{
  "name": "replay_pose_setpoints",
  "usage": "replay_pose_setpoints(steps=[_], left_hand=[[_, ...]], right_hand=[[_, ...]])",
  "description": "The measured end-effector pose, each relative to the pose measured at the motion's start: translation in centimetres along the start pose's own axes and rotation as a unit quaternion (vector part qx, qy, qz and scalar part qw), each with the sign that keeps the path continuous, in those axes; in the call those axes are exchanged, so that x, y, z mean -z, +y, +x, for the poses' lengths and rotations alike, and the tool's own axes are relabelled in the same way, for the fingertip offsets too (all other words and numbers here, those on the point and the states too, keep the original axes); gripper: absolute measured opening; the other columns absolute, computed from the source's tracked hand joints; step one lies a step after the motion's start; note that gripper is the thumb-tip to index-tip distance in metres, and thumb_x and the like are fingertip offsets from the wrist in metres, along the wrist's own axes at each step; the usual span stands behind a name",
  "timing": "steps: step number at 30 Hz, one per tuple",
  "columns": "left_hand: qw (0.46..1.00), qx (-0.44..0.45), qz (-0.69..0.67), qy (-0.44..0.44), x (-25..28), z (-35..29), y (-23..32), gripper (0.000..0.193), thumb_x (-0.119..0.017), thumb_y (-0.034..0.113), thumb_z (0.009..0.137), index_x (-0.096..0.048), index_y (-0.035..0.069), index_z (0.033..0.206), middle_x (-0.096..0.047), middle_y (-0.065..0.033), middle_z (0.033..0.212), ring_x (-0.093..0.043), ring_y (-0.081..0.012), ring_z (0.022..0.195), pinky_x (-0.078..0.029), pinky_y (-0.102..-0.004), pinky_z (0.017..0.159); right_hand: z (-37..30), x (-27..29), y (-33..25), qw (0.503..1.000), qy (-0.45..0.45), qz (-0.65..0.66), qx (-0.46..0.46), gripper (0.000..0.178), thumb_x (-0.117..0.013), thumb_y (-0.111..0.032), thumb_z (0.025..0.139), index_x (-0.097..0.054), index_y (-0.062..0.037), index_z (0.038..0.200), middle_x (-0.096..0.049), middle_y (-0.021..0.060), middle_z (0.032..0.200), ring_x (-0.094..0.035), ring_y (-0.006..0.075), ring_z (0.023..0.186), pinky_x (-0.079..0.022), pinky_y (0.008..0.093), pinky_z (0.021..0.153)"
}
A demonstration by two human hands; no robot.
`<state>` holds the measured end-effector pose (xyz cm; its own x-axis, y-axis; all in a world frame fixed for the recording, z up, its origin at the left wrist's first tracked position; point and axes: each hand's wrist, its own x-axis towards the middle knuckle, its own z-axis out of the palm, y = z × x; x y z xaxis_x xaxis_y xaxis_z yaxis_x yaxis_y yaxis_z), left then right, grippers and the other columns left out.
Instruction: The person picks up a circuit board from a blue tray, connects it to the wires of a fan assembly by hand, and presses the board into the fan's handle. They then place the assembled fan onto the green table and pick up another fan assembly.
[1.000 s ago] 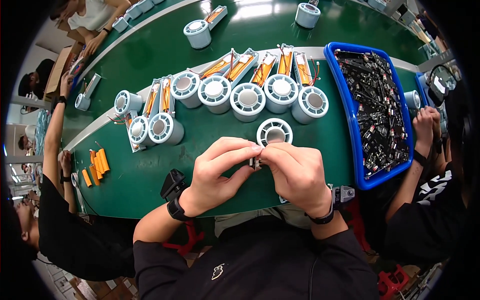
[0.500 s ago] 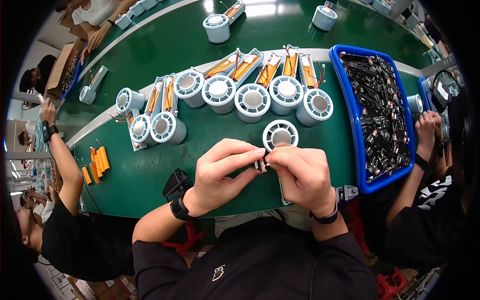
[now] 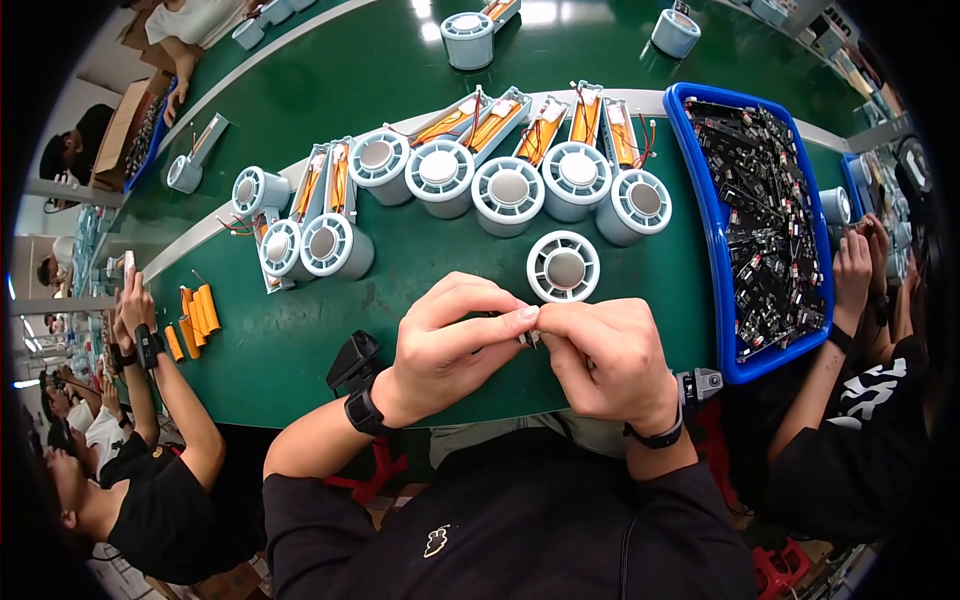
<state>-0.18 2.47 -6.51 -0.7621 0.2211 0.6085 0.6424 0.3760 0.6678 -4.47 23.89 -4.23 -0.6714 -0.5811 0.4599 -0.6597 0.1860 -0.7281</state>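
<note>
My left hand (image 3: 450,340) and my right hand (image 3: 612,350) meet fingertip to fingertip near the table's front edge. Pinched between them is a small dark part with a pale end (image 3: 529,339), mostly covered by my fingers, so its kind is hard to make out. Just beyond my fingertips stands a light blue fan unit (image 3: 564,268) with a round grille and a silver centre disc. Farther back, a row of similar fan units (image 3: 508,197) lies across the green table, several with orange battery cells (image 3: 541,134) and thin wires in their open handles.
To the right is a blue bin (image 3: 722,300) heaped with small black circuit boards (image 3: 765,230). Loose orange cells (image 3: 205,312) lie at the left. A black clamp-like device (image 3: 353,362) sits beside my left wrist. Co-workers' hands (image 3: 135,305) are busy on both sides.
My fingers have closed in tighter, and less of the small part shows. At the left, a co-worker's arms have shifted, with both hands now together. The far fan units appear farther right.
</note>
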Motion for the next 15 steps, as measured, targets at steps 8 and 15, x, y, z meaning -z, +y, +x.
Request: replay_pose_setpoints(steps=[8, 15], left_hand=[[1.000, -0.001, -0.007, -0.009, -0.3, 0.3, 0.0, 0.044, -0.085, -0.005, 0.071, -0.080, 0.007, 0.113, -0.074, -0.0064, 0.106, -0.068, -0.0248, 0.092, -0.057, -0.0350, 0.079], [0.999, 0.021, -0.044, -0.021, -0.4, 0.3, -0.1, 0.045, -0.084, -0.008, 0.071, -0.080, 0.008, 0.113, -0.074, -0.0067, 0.106, -0.068, -0.0252, 0.092, -0.057, -0.0350, 0.078]], right_hand=[[-0.1, 0.6, -0.7, 0.993, -0.001, -0.110, 0.034, 0.016, -0.071, 0.008, 0.082, -0.070, -0.0001, 0.095, -0.074, 0.0100, 0.081, -0.067, 0.0247, 0.057, -0.049, 0.0329, 0.051], [-1.1, -0.2, 0.2, 0.997, 0.021, -0.072, 0.023, 0.021, -0.069, 0.006, 0.076, -0.070, -0.0019, 0.096, -0.072, 0.0080, 0.081, -0.067, 0.0247, 0.059, -0.049, 0.0338, 0.052]])
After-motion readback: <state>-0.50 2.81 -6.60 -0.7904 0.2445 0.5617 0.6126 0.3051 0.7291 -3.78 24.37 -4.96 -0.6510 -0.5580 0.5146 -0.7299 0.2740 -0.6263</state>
